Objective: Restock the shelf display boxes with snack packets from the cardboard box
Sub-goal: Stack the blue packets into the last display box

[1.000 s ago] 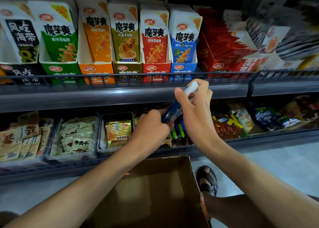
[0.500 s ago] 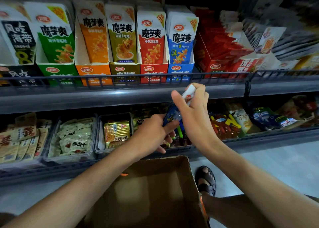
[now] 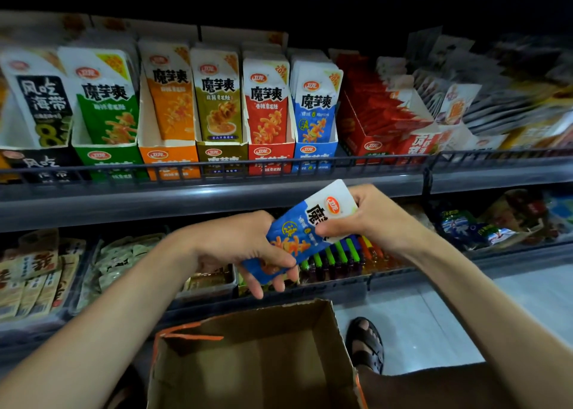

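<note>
Blue snack packet (image 3: 297, 241) is held between both hands, in the air in front of the lower shelf and above the far edge of the cardboard box (image 3: 254, 368); can't tell if it's one pkt or a thin stack. L hand (image 3: 245, 247) grips the bottom end, thumb across the printed face, fingers curled under. R hand (image 3: 369, 216) pinches the upper part, thumb on the face near the middle, fingers behind the white top end. Long axis runs diagonal, low-left to high-right, white end pointing up & right, face toward me. Blue display box (image 3: 313, 157) is on the upper shelf, above the pkt and a bit left of my R hand, behind the wire rail (image 3: 217, 167), w/ the red display box (image 3: 269, 157) right beside it on its left. Pkts in it stand upright, logo end up, face out. So, as I judge it, the target is up & away, and R hand is the nearer one and has the end that must finish on top. Next move prob needs the axis turned upright, then a lift over the rail and a drop in at the front of the row. L hand should let go of the bottom end first, or it may foul the rail.
</note>
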A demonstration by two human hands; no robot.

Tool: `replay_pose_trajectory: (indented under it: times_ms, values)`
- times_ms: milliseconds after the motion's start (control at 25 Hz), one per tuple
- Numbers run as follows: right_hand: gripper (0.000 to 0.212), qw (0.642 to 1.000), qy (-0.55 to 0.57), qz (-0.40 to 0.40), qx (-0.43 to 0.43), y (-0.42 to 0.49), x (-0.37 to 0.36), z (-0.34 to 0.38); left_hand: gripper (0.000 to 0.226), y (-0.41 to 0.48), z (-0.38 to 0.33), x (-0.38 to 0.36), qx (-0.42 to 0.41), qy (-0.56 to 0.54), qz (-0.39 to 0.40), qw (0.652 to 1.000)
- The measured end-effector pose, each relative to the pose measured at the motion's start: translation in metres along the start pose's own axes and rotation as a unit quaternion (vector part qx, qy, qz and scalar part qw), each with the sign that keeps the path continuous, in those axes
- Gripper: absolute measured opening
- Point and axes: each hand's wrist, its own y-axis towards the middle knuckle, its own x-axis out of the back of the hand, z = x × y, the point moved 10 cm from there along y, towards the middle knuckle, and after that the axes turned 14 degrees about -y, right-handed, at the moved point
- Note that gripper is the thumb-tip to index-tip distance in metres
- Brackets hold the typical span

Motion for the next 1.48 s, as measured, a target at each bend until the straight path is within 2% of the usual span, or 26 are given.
replay_pose_trajectory:
  times_ms: [160, 240, 320, 400, 480, 560, 640, 720, 800, 920, 1000, 1240, 1480]
  values:
    - [0.012, 0.998, 0.001, -0.063, 0.004, 0.004, 0.011, 0.001, 0.024, 0.001, -0.012, 0.004, -0.007, -0.017, -0.007, 1.0]
    - [0.017, 0.995, 0.016, -0.102, 0.011, 0.003, 0.032, 0.008, 0.028, 0.002, -0.03, 0.009, -0.047, -0.077, -0.037, 0.995]
    - [0.025, 0.985, 0.061, -0.158, 0.009, -0.001, 0.064, 0.014, 0.026, 0.004, -0.056, 0.024, -0.126, -0.16, -0.112, 0.973]
    - [0.02, 0.967, 0.088, -0.237, 0.011, -0.008, 0.099, 0.022, 0.02, -0.001, -0.08, 0.049, -0.229, -0.167, -0.244, 0.927]
    - [0.014, 0.941, 0.094, -0.325, 0.02, -0.014, 0.13, 0.029, 0.02, -0.02, -0.102, 0.069, -0.309, -0.04, -0.414, 0.855]
    - [0.007, 0.918, 0.034, -0.393, 0.037, -0.019, 0.15, 0.042, 0.022, -0.03, -0.124, 0.059, -0.33, 0.188, -0.515, 0.768]
    - [0.005, 0.9, -0.073, -0.425, 0.063, -0.017, 0.156, 0.059, 0.031, -0.019, -0.136, 0.043, -0.329, 0.351, -0.53, 0.698]
    - [0.006, 0.881, -0.171, -0.43, 0.094, -0.013, 0.151, 0.075, 0.034, -0.002, -0.137, 0.038, -0.315, 0.425, -0.521, 0.669]
    - [0.005, 0.862, -0.247, -0.427, 0.113, -0.008, 0.143, 0.085, 0.029, 0.008, -0.134, 0.042, -0.3, 0.451, -0.521, 0.66]
    - [0.02, 0.847, -0.338, -0.386, 0.139, 0.003, 0.127, 0.096, 0.023, 0.012, -0.132, 0.05, -0.291, 0.436, -0.527, 0.669]
    - [0.006, 0.84, -0.393, -0.354, 0.123, 0.015, 0.125, 0.098, 0.023, 0.014, -0.131, 0.054, -0.279, 0.427, -0.529, 0.678]
    - [0.023, 0.782, -0.536, -0.304, 0.089, 0.054, 0.14, 0.136, 0.025, 0.014, -0.129, 0.054, -0.285, 0.403, -0.512, 0.703]
    - [0.035, 0.724, -0.665, -0.169, 0.07, 0.09, 0.102, 0.137, 0.026, 0.016, -0.128, 0.056, -0.282, 0.395, -0.51, 0.71]
